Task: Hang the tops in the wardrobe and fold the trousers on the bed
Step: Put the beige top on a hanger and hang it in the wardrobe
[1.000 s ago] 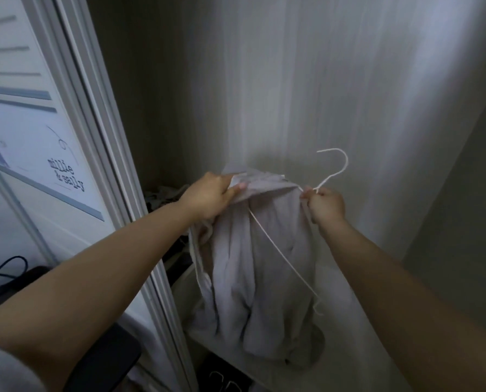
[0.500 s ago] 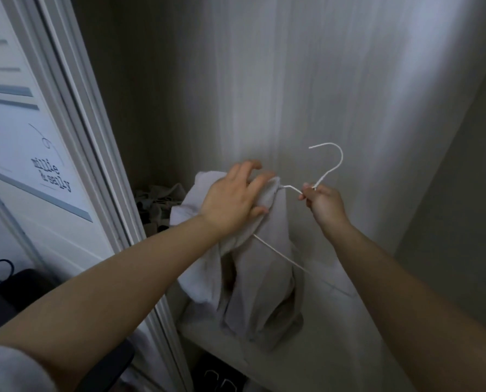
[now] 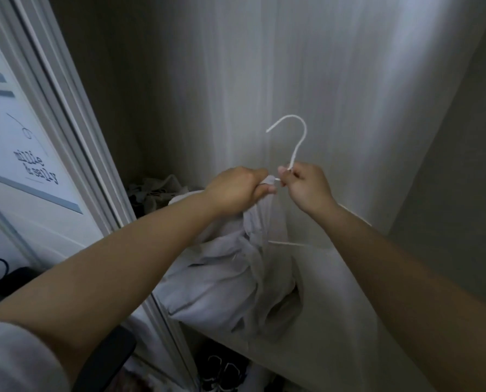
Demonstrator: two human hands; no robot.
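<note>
right hand [image 3: 304,188] pinches the neck of a white wire hanger [image 3: 294,142], hook pointing up and to the left. left hand [image 3: 236,190], just beside it, grips a bunched fold of a pale grey top [image 3: 222,284]. top hangs below both hands, crumpled, with the hanger's lower wire showing across the fabric. both are held inside the wardrobe, in front of its pale back panel [image 3: 306,66]. sliding door frame [image 3: 74,131] stands at left; dark shoes [image 3: 222,374] lie below.
</note>
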